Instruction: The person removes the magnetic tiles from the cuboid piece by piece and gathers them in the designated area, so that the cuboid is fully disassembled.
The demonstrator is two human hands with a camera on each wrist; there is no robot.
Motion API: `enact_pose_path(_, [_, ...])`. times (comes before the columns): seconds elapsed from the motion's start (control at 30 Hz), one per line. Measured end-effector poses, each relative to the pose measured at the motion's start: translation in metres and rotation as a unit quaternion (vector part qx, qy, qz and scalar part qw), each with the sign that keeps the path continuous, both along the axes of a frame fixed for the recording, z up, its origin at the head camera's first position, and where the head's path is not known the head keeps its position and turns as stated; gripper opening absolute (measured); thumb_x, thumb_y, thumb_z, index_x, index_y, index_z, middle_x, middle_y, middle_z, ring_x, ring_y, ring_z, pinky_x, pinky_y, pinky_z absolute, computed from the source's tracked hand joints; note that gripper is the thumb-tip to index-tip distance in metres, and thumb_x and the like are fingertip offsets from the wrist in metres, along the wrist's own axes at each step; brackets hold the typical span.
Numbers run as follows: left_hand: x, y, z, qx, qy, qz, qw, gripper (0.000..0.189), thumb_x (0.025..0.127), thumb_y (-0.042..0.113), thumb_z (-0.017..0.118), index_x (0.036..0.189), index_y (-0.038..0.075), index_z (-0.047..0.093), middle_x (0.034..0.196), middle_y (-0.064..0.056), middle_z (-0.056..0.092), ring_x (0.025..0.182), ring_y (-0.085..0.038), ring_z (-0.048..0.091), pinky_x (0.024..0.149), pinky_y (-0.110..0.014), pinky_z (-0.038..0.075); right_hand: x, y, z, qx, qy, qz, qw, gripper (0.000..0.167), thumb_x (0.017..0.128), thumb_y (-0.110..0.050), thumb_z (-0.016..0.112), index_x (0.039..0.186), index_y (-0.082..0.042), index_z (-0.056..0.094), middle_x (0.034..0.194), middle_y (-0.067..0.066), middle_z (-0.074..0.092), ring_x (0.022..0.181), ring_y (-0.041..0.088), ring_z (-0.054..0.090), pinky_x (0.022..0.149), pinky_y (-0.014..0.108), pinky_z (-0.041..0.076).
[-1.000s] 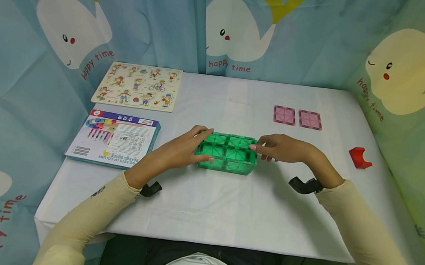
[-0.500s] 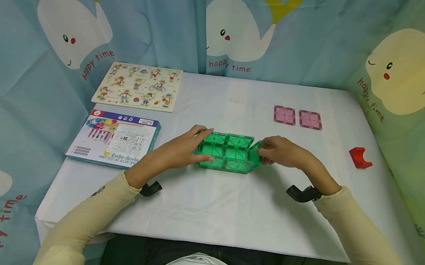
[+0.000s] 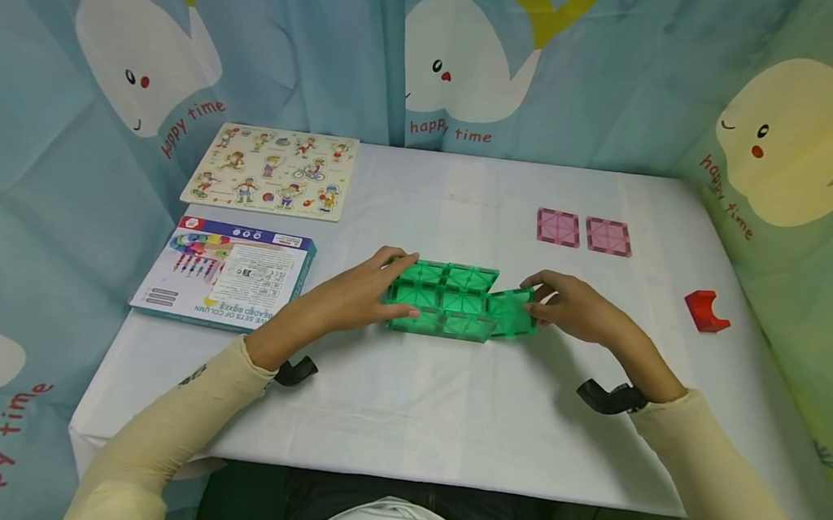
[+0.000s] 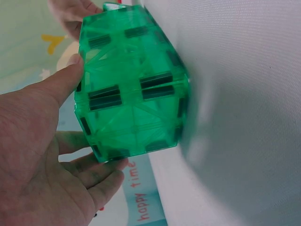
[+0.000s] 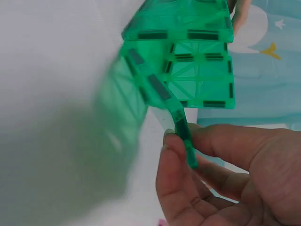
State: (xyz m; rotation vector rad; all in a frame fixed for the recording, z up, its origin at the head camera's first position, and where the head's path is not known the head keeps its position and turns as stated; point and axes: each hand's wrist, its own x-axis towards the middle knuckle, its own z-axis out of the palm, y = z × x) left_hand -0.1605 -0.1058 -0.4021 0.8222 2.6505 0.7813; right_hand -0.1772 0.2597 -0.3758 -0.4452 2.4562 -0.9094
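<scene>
Left hand (image 3: 358,292) has thumb and fingers spread wide, gripping one end of a see-through green plastic tile box (image 3: 443,299). Right hand (image 3: 574,309) is nearly closed, pinching a see-through green plastic panel (image 3: 509,311) angled outward at the box's other end. Two flat pink square tiles (image 3: 558,227) lie beyond that pinch.

green tile block (image 5: 181,21) cut off atop my right wrist view, left hand (image 4: 37,165) cropped in my left wrist view, the box (image 3: 228,270) partly hidden from me behind the left forearm (image 3: 274,340), its fine print too small to read
</scene>
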Motion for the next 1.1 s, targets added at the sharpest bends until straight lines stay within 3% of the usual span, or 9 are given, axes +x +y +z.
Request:
enact_pose_path(0.17, [0.0,0.0,0.0,0.001,0.0,0.0,1.0,0.092,0.1,0.057,0.067,0.17,0.017,0.023,0.167,-0.01,0.03,0.147,-0.031,0.047,0.116,-0.049,0.046,-0.001,0.007,-0.005,-0.024,0.015,-0.006,0.9996,0.039,0.108,-0.012,0.062,0.141,0.005,0.055,0.119,0.024,0.063,0.096,0.028,0.072,0.085,0.041,0.059])
enact_pose_path(0.37, [-0.001,-0.001,0.001,0.0,0.006,-0.001,1.0,0.091,0.1,0.056,0.067,0.17,0.016,0.024,0.166,-0.01,0.031,0.147,-0.031,0.047,0.116,-0.049,0.047,-0.018,0.015,-0.002,-0.015,0.105,-0.033,0.9938,0.038,0.109,-0.007,0.058,0.145,0.001,0.051,0.13,0.029,0.061,0.107,0.039,0.067,0.079,0.032,0.055])
enact_pose_path(0.6, [-0.001,-0.002,0.001,-0.002,0.004,0.003,1.0,0.09,0.101,0.055,0.067,0.17,0.017,0.024,0.166,-0.01,0.03,0.148,-0.031,0.047,0.116,-0.049,0.046,-0.062,0.017,0.0,-0.036,0.147,-0.076,0.9855,0.042,0.11,-0.011,0.057,0.15,0.0,0.049,0.134,0.03,0.058,0.115,0.044,0.062,0.082,0.03,0.052])
enact_pose_path(0.87, [-0.001,-0.002,0.0,-0.003,0.004,0.002,1.0,0.09,0.101,0.055,0.068,0.17,0.017,0.024,0.167,-0.01,0.03,0.148,-0.031,0.047,0.116,-0.049,0.047,-0.119,0.005,-0.013,-0.055,0.104,-0.098,0.9882,0.043,0.111,-0.011,0.053,0.153,-0.003,0.046,0.139,0.029,0.052,0.113,0.039,0.061,0.083,0.027,0.057])
enact_pose_path(1.03, [0.0,-0.001,0.0,0.0,0.003,0.002,1.0,0.091,0.1,0.055,0.068,0.17,0.017,0.024,0.167,-0.009,0.03,0.148,-0.03,0.047,0.116,-0.048,0.047,-0.144,-0.001,-0.027,-0.016,0.094,-0.111,0.9893,0.044,0.112,-0.012,0.052,0.154,-0.003,0.045,0.138,0.029,0.053,0.095,0.031,0.061,0.07,0.023,0.053])
enact_pose_path(1.1, [0.0,0.0,-0.001,0.001,0.003,0.002,1.0,0.091,0.1,0.054,0.068,0.17,0.017,0.024,0.167,-0.009,0.03,0.148,-0.03,0.046,0.116,-0.048,0.047,-0.15,-0.003,-0.03,0.018,0.093,-0.113,0.9891,0.044,0.112,-0.012,0.052,0.154,-0.002,0.045,0.139,0.031,0.053,0.099,0.034,0.06,0.076,0.031,0.055])
